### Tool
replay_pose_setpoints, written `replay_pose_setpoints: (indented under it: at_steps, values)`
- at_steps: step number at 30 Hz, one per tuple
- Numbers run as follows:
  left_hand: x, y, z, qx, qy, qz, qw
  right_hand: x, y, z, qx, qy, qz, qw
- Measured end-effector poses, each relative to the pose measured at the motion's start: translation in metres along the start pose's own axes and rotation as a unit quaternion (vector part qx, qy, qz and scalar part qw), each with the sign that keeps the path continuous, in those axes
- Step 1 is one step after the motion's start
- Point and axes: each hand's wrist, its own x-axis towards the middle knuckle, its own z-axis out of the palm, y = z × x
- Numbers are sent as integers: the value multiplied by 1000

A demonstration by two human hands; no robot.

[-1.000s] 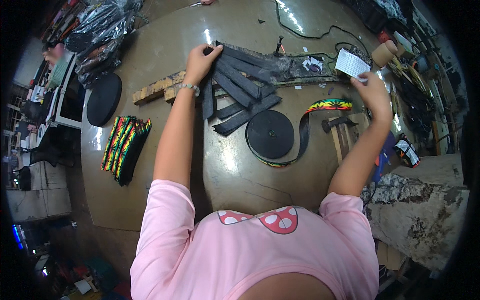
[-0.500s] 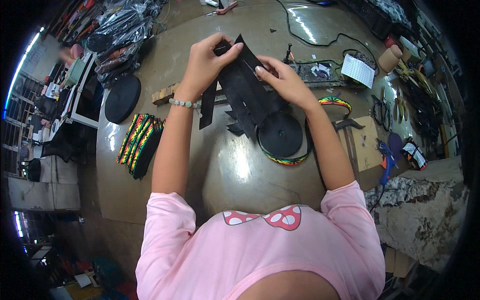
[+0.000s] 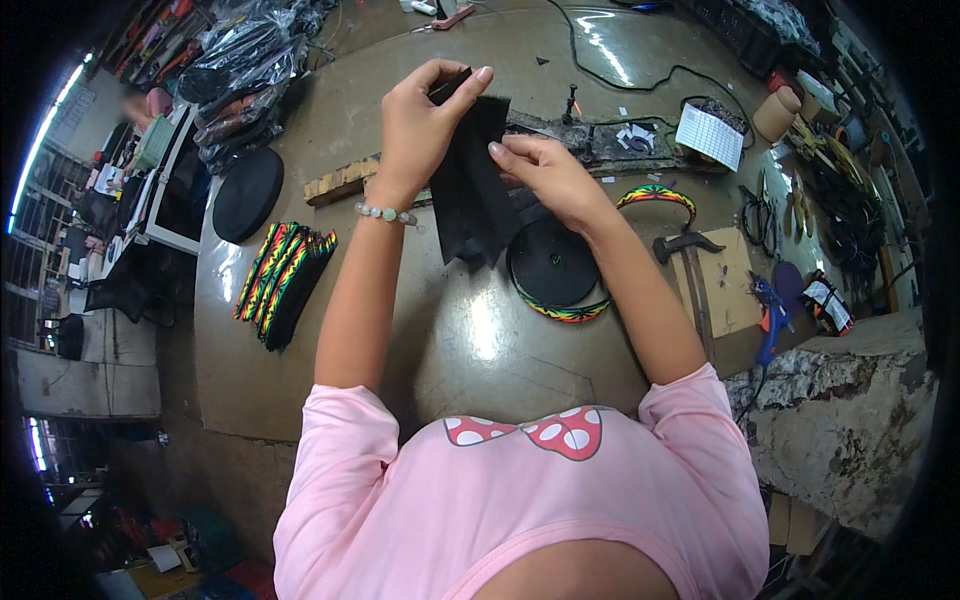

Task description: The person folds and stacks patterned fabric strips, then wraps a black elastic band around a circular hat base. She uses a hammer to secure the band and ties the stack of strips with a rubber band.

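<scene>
I take the black roll (image 3: 553,262) as my landmark. Well to its left, the patterned strips (image 3: 283,285) are laid side by side in one bundle; that part looks finished, and neither of my hands is on it. Just left of the roll and above it, the black strips (image 3: 468,190) hang from my grip. My left hand (image 3: 425,125) pinches their upper end between thumb and fingers. My right hand (image 3: 550,170), above the roll, has its thumb and fingertips drawn together at the strips' right edge; I cannot tell whether they pinch the material or only steady it. I judge the gathering mostly done and the evening-up unfinished, since the lower ends hang ragged and uneven. The roll itself is wound, but its patterned tail (image 3: 660,193) curves loose to the upper right.

Counting from the left: one dark disc (image 3: 246,195), to the roll's upper left; one bundle of patterned strips, several in it, too tightly packed for me to number; one bunch of black strips, more than one, overlapping too much to count; one black roll. Right of the roll I have one hammer (image 3: 690,246); above and right of it, one white gridded sheet (image 3: 710,137); farther right, one pair of black-handled scissors (image 3: 757,208); to the lower right, one blue glue gun (image 3: 770,320); and at the far upper right, one tan spool (image 3: 776,113).
</scene>
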Motion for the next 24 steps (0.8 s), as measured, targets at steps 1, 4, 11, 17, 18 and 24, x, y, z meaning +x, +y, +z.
replay_pose_setpoints:
  at_steps: [1, 4, 11, 17, 18, 24]
  values:
    - [-2, 1, 1, -12, 5, -7, 1000, 0, 0, -2, 40, 6, 25, 999]
    - [-6, 3, -1, -11, 2, -53, 999, -1, -6, -11, 44, 14, 2, 999]
    - [-13, 4, 19, -117, 74, -66, 988, -9, 1, 12, -88, -5, 15, 996]
    - [-23, 0, 21, -229, 72, -185, 953, -10, 25, 33, -87, 106, -88, 987]
    - [-25, -1, 21, -261, 52, -197, 944, -10, 28, 32, -40, 98, -66, 992]
    - [-52, -13, 33, -409, 6, -247, 879, -5, 35, 27, -51, 123, -68, 989]
